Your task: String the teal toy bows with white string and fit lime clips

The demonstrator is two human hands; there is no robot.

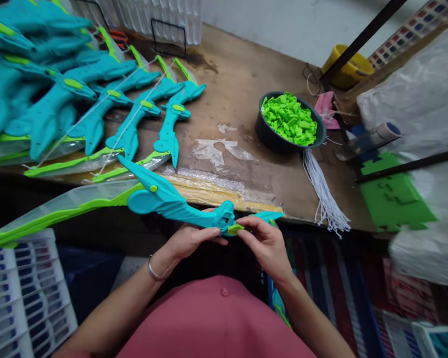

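Observation:
A teal toy bow (171, 201) with a lime-green limb lies across in front of me, held off the bench near its front edge. My left hand (194, 241) is closed around the bow's middle from below, thumb by a small rectangular opening. My right hand (263, 243) pinches a small lime-green plastic piece (235, 228) between thumb and fingertips, right beside that opening. Whether the piece touches the bow I cannot tell. Behind, a dark bowl (267, 134) holds a heap of similar green pieces (289, 119).
Several more teal bows (134, 119) lie in rows and a pile at the left of the bench (231, 74). A bundle of white strings (321, 194) hangs over the front edge. A yellow bucket (345, 64), green foam mat (392, 194) and white crate (26, 293) stand around.

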